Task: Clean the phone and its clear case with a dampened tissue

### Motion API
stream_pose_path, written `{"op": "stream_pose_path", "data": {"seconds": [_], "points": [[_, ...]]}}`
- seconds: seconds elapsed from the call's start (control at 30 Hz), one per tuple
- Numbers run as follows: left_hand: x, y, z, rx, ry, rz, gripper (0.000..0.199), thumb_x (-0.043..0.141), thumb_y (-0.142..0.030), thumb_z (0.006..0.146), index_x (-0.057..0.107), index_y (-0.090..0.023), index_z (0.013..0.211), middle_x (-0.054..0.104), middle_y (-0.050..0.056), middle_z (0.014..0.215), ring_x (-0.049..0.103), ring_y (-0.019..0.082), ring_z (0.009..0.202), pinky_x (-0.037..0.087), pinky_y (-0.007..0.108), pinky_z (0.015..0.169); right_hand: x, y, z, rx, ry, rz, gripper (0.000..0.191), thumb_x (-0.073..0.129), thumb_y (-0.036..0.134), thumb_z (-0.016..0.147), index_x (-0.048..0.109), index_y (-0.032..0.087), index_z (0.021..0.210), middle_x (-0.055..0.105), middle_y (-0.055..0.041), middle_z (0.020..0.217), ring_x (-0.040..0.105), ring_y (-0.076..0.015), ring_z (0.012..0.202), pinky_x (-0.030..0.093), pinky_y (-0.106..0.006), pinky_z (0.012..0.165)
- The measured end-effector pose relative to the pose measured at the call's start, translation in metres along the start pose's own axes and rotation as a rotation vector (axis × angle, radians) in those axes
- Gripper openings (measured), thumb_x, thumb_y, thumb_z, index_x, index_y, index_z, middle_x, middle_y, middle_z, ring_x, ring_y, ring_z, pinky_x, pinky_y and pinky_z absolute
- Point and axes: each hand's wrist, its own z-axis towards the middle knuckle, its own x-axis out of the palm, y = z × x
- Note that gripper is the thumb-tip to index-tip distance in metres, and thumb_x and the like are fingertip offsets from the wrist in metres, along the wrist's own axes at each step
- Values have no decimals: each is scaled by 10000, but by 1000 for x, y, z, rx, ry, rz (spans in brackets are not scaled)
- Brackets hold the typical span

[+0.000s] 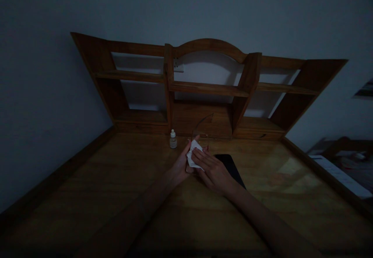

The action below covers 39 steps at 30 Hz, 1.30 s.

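Observation:
Near the middle of the wooden desk, my left hand (181, 167) is closed round the edge of a clear, thin item (200, 123), which looks like a transparent phone case. My right hand (212, 169) presses a folded white tissue (193, 155) against it, fingers together on top. The tissue hides part of the clear item. A small clear bottle (173, 140) with a white cap stands upright just left of my hands. A dark phone (230, 168) lies flat on the desk, partly behind my right hand and forearm.
A wooden shelf unit (210, 90) rises along the back of the desk (116, 180), with drawers at its lower left and right. A white power socket (178, 68) shows on the wall behind it. Beyond the desk's right edge lies a white panel (340, 175).

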Motion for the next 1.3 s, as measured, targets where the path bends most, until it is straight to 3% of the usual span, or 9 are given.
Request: {"op": "stream_pose_path", "data": {"seconds": [0.27, 0.4, 0.5, 0.67, 0.93, 1.3], "points": [[-4, 11, 9, -100, -80, -153, 462, 351, -379, 975, 560, -83, 1261, 663, 138, 1077, 646, 188, 911, 499, 271, 788, -6, -3, 2, 116, -31, -68, 496, 356, 217, 980, 312, 166, 1472, 314, -87, 1524, 260, -198, 1422, 276, -444, 1171], [-4, 16, 7, -131, -14, -132, 425, 363, -368, 970, 602, -112, 1210, 670, 110, 1098, 625, 191, 980, 488, 255, 778, -6, -9, 0, 145, -52, -95, 476, 342, 212, 981, 352, 148, 1452, 298, -93, 1531, 230, -204, 1431, 262, -449, 1177], [-3, 16, 4, -182, 21, -14, 457, 349, -418, 961, 607, -140, 1214, 685, 113, 1044, 632, 234, 957, 502, 315, 740, -5, -14, -1, 160, -72, -105, 482, 339, 206, 977, 345, 158, 1457, 318, -94, 1523, 245, -206, 1427, 265, -463, 1173], [-4, 15, 1, -217, -29, 135, 477, 347, -490, 943, 616, -180, 1185, 692, 105, 928, 646, 246, 837, 508, 377, 696, -5, -25, -3, 184, -89, -120, 512, 344, 202, 968, 300, 172, 1477, 318, -94, 1523, 237, -211, 1429, 265, -486, 1165], [-6, 19, 5, -227, -89, 171, 531, 410, -596, 884, 631, -166, 1103, 677, 110, 867, 635, 239, 787, 532, 408, 708, -6, -30, -2, 195, -63, -199, 538, 367, 178, 951, 280, 149, 1481, 294, -106, 1530, 208, -204, 1437, 205, -478, 1186], [-4, 20, 6, -175, -120, 196, 596, 400, -595, 892, 558, -166, 1275, 683, 133, 1002, 637, 217, 803, 516, 341, 684, -3, -28, -2, 240, -103, -260, 536, 385, 178, 935, 317, 102, 1461, 392, -147, 1475, 316, -228, 1400, 190, -499, 1184]]}}
